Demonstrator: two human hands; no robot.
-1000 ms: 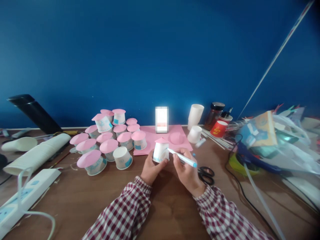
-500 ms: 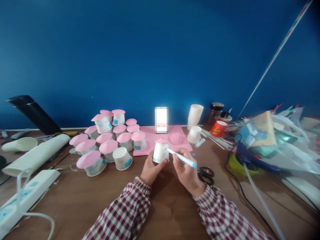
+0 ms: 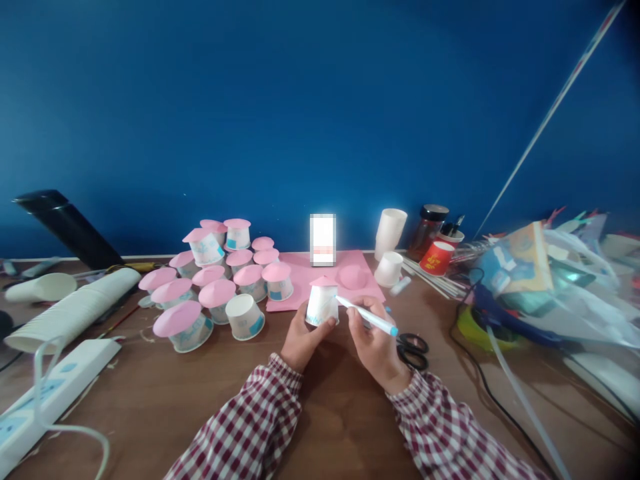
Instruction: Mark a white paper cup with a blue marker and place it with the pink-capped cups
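Observation:
My left hand (image 3: 303,337) is closed around the lower part of a small white paper cup (image 3: 321,304), which stands upside down with a pink paper cone on its top. Blue marks show near the cup's lower rim. In my right hand (image 3: 376,343) is a white marker with a blue end (image 3: 371,319), pinched between thumb and fingers. The marker's tip is at the cup's right side; whether it touches cannot be told. Behind the cup lies a pink paper sheet (image 3: 300,267) with a pink cone (image 3: 353,277) on it.
Several pink-topped paper cups (image 3: 217,297) stand on the left, beside an uncapped one (image 3: 245,317). Black-handled scissors (image 3: 413,351) lie by my right hand. A power strip (image 3: 55,387) is at far left. Stacked cups (image 3: 390,233), a red cup (image 3: 437,258) and plastic bags (image 3: 565,273) are right.
The marker's tip has shifted slightly right, away from the middle of the cup's side. My right fingers moved a little with it. My left hand and the cup stay nearly still.

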